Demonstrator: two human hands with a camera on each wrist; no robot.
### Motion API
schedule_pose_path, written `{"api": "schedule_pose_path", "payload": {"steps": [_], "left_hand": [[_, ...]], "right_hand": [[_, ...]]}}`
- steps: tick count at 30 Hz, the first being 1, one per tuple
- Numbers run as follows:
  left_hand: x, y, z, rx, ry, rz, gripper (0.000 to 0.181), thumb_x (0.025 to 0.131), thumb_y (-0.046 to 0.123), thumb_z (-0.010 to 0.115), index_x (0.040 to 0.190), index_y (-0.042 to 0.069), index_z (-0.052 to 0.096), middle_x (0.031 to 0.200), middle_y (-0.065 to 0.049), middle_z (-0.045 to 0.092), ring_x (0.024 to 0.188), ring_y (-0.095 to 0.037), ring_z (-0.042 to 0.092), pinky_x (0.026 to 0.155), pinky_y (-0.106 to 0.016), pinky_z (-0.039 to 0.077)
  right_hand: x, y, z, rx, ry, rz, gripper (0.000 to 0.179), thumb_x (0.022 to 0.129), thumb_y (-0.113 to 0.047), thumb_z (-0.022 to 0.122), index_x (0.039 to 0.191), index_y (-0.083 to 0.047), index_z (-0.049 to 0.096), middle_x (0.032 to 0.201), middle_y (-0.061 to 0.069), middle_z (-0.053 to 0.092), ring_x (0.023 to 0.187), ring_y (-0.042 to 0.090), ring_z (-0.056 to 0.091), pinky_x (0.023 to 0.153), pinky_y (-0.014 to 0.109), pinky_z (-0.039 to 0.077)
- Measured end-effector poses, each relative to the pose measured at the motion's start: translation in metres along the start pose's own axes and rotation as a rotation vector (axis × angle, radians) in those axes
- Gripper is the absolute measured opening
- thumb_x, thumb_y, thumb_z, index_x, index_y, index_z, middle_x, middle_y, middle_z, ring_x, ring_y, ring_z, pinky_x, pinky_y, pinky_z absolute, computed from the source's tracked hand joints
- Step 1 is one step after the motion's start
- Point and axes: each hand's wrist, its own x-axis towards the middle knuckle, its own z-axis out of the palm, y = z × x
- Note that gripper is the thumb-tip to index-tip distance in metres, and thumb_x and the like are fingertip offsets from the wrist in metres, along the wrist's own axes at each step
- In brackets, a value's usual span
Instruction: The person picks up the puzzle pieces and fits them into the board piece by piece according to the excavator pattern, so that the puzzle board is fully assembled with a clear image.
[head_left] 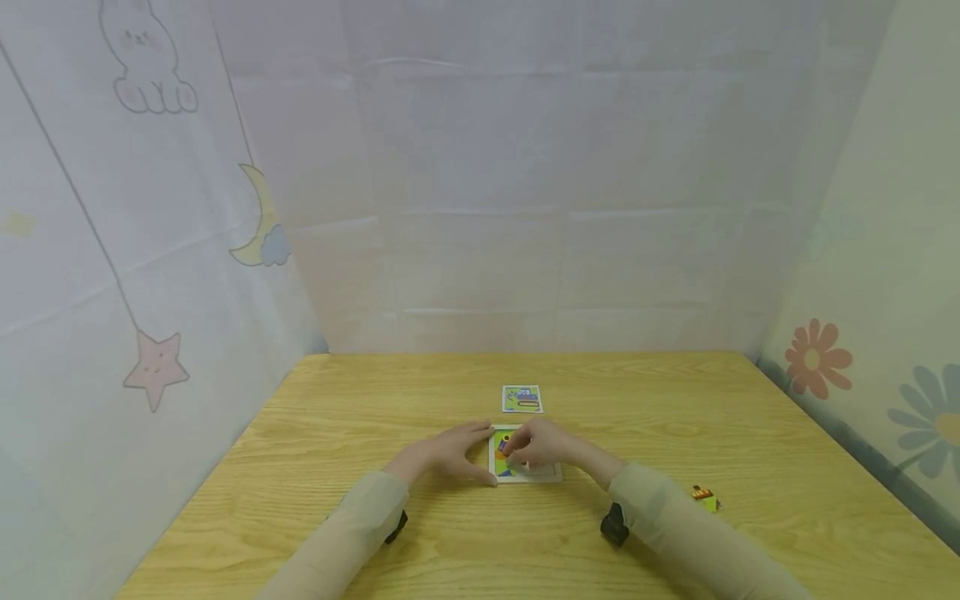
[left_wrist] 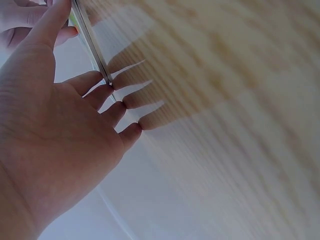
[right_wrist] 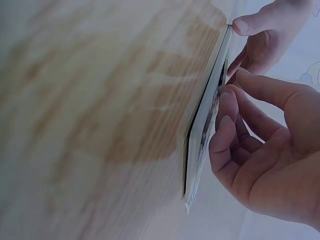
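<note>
A small square puzzle board (head_left: 551, 478) with a white rim lies flat on the table, green, purple and orange picture parts showing in its left half. My left hand (head_left: 450, 452) spans the board's left side, thumb at the near corner and fingers stretched to the far one. In the left wrist view those fingers reach down to the tabletop beside the rim. Over the board, my right hand (head_left: 542, 442) has its fingers curled and pinches a puzzle piece (left_wrist: 75, 31), of which only an orange bit shows. The right wrist view has its thumb and fingertips right at the board's surface.
Beyond the board lies a square picture card (head_left: 522, 399) with a blue and red vehicle on green. Several loose puzzle pieces (head_left: 705, 498), yellow-green and dark orange, lie beside the right forearm. The wooden table (head_left: 360, 392) ends at cloth-covered walls behind and at both sides.
</note>
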Motion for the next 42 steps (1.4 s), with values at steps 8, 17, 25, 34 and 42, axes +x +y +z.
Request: {"api": "schedule_pose_path", "payload": {"steps": [8,17,25,34,42], "left_hand": [[0.0002,-0.0004,0.0004,0.001,0.003,0.003,0.089,0.08,0.05,0.068,0.148,0.008,0.028,0.156,-0.01,0.02,0.143,-0.031,0.019,0.115,-0.049,0.022],[-0.0002,-0.0012,0.0001,-0.001,-0.004,0.002,0.088,0.081,0.051,0.067,0.148,0.01,0.028,0.157,-0.009,0.019,0.144,-0.031,0.017,0.116,-0.05,0.021],[-0.001,-0.0013,-0.0001,-0.017,-0.007,-0.002,0.088,0.081,0.051,0.067,0.149,0.011,0.027,0.157,-0.008,0.019,0.144,-0.03,0.017,0.115,-0.051,0.022],[0.0,-0.0007,-0.0011,-0.009,-0.004,0.002,0.088,0.081,0.05,0.068,0.148,0.009,0.028,0.156,-0.009,0.021,0.143,-0.03,0.019,0.115,-0.05,0.023],[0.0024,-0.0042,0.0006,0.0,-0.002,0.015,0.089,0.08,0.051,0.068,0.148,0.009,0.028,0.156,-0.009,0.02,0.143,-0.03,0.019,0.115,-0.05,0.023]], "right_hand": [[-0.0014,0.0013,-0.0002,0.065,-0.023,0.023,0.02,0.084,-0.016,0.07,0.101,-0.005,0.071,0.078,-0.003,0.064,0.059,0.01,0.055,0.053,0.021,0.044],[-0.0028,-0.0018,-0.0003,0.055,-0.069,0.033,0.036,0.076,-0.015,0.078,0.108,-0.003,0.066,0.074,-0.002,0.059,0.061,0.01,0.049,0.054,0.021,0.042],[-0.0033,-0.0049,0.0006,0.013,-0.074,0.029,0.038,0.075,-0.014,0.079,0.108,-0.003,0.064,0.079,-0.001,0.06,0.068,0.01,0.052,0.059,0.022,0.045],[-0.0035,-0.0057,-0.0003,0.006,-0.062,0.004,0.032,0.078,-0.01,0.075,0.107,-0.001,0.066,0.075,0.0,0.063,0.063,0.009,0.053,0.057,0.021,0.044],[-0.0013,-0.0021,0.0008,0.008,-0.066,-0.012,0.032,0.078,-0.009,0.074,0.108,0.001,0.066,0.072,-0.001,0.064,0.058,0.008,0.051,0.053,0.02,0.042]]}}
